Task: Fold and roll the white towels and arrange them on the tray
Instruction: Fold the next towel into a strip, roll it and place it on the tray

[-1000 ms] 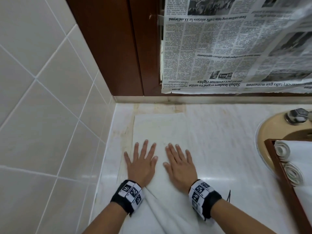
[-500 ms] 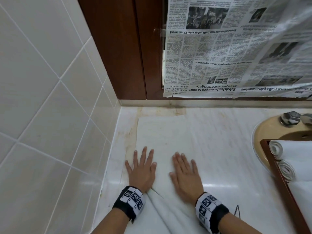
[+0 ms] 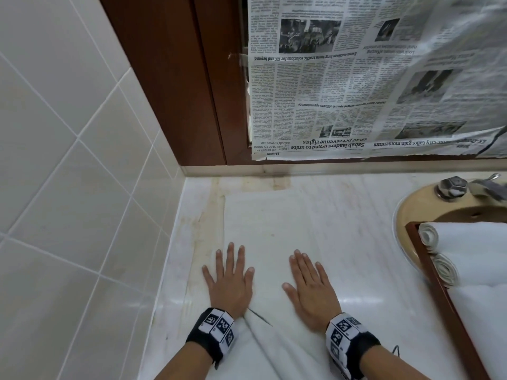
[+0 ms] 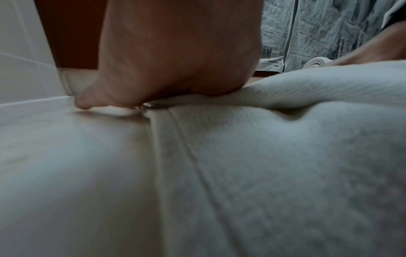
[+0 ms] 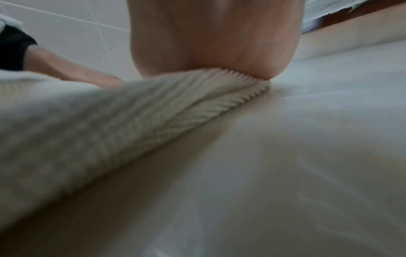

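Note:
A white towel (image 3: 270, 223) lies spread flat on the pale marble counter (image 3: 365, 259), its near part bunched into folds toward my body. My left hand (image 3: 230, 278) presses flat on the towel near its left edge, fingers straight and spread. My right hand (image 3: 311, 286) lies flat on it a little to the right, fingers straight too. The left wrist view shows my left hand's heel (image 4: 175, 69) on the towel's edge (image 4: 285, 156). Under my palm (image 5: 215, 43) in the right wrist view is ribbed towel cloth (image 5: 153, 121). Two rolled white towels (image 3: 436, 250) sit in the brown wooden tray (image 3: 450, 305) at the right.
A tiled wall (image 3: 68, 187) closes the left side. Newspaper (image 3: 370, 83) hangs over the dark wood frame (image 3: 170, 78) behind the counter. A beige sink (image 3: 419, 212) with a chrome tap (image 3: 452, 187) lies at the back right, partly under the tray.
Both hands have slid apart and toward me across the towel, staying flat. The head view has tilted up a little, showing more of the newspaper.

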The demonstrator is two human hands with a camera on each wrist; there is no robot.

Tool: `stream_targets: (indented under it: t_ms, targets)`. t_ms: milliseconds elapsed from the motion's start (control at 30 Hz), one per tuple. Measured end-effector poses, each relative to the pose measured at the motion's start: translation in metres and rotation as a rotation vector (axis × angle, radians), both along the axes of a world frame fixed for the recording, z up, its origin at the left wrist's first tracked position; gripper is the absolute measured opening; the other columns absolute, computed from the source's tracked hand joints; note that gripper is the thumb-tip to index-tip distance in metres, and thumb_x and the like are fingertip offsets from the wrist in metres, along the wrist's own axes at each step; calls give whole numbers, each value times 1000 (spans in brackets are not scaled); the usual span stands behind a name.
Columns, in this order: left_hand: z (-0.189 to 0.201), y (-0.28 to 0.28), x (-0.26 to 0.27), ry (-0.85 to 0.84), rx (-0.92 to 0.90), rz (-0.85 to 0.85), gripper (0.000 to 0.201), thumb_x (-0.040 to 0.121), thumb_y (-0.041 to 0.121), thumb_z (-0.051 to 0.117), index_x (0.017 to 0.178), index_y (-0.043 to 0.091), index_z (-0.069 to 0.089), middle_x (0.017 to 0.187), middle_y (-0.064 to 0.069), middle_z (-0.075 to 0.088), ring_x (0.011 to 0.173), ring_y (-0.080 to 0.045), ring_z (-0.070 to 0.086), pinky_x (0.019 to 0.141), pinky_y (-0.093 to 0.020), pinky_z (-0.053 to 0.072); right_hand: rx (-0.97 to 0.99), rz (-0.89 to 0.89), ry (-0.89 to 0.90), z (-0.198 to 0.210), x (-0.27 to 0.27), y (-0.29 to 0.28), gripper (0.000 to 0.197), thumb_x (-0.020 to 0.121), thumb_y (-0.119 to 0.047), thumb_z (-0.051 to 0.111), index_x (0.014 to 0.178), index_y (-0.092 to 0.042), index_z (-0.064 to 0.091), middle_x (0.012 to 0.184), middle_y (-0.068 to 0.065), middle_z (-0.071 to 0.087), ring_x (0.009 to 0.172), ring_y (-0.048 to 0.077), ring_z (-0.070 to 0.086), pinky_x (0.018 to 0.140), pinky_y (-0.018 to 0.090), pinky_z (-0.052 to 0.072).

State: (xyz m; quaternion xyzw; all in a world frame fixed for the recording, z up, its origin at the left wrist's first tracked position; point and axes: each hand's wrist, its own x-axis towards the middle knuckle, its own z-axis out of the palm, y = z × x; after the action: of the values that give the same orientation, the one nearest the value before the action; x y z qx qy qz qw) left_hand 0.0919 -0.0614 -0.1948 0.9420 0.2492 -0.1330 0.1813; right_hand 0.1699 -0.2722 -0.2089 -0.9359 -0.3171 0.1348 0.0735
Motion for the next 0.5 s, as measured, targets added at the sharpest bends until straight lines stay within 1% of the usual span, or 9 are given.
stream_targets:
  t_ms: [67, 167, 267, 333, 400, 467, 500]
  targets:
    - [1, -9, 11, 8, 6, -21, 75, 82, 63, -19, 153, 40, -22, 157, 16, -35, 149, -20, -27, 116, -61, -15, 4, -2, 0, -1, 8, -12, 67, 105, -53, 19, 157, -13, 16, 165, 2, 12, 151, 14, 7, 117, 38, 5]
    - [2, -23, 27, 25, 15, -42, 76, 81, 62, -20, 153, 39, -22, 158, 15, -34, 149, -20, -27, 116, -61, -16, 2, -4, -17, -4, 20, -28, 68, 104, -56, 12, 158, -17, 5, 165, -2, -1, 152, 12, -1, 119, 36, -2]
    - [4, -35, 43, 31, 9, -49, 78, 79, 62, -21, 154, 37, -22, 158, 14, -34, 149, -21, -28, 116, -61, -17, 12, -16, -28, -4, 34, -39, 68, 103, -58, 10, 158, -18, 3, 165, -3, -3, 151, 8, -7, 119, 35, -5]
    - [4, -39, 53, 32, 4, -51, 79, 79, 63, -21, 154, 38, -22, 158, 14, -34, 149, -21, -28, 116, -61, -17, 21, 0, -28, -4, 45, -45, 70, 100, -61, 3, 157, -21, -4, 164, -6, -10, 150, 6, -13, 119, 33, -11]
    - [3, -43, 62, 30, 5, -52, 78, 79, 63, -21, 154, 38, -21, 159, 14, -33, 149, -21, -27, 116, -61, -17, 43, 3, -23, -3, 55, -49, 71, 98, -63, -2, 156, -22, -8, 163, -7, -13, 149, 5, -15, 118, 31, -14]
    - [3, -45, 71, 29, 9, -46, 75, 83, 63, -18, 154, 39, -21, 159, 14, -33, 149, -21, -27, 116, -61, -17, 34, 0, -28, 0, 63, -51, 69, 99, -61, 1, 155, -23, -10, 162, -8, -16, 149, 6, -16, 118, 30, -16]
    - [3, -46, 76, 29, 12, -41, 70, 88, 63, -14, 154, 39, -20, 159, 15, -32, 149, -21, -26, 116, -61, -16, 19, 0, -16, 2, 68, -51, 68, 100, -59, 4, 155, -23, -12, 161, -8, -19, 148, 6, -18, 118, 30, -17]
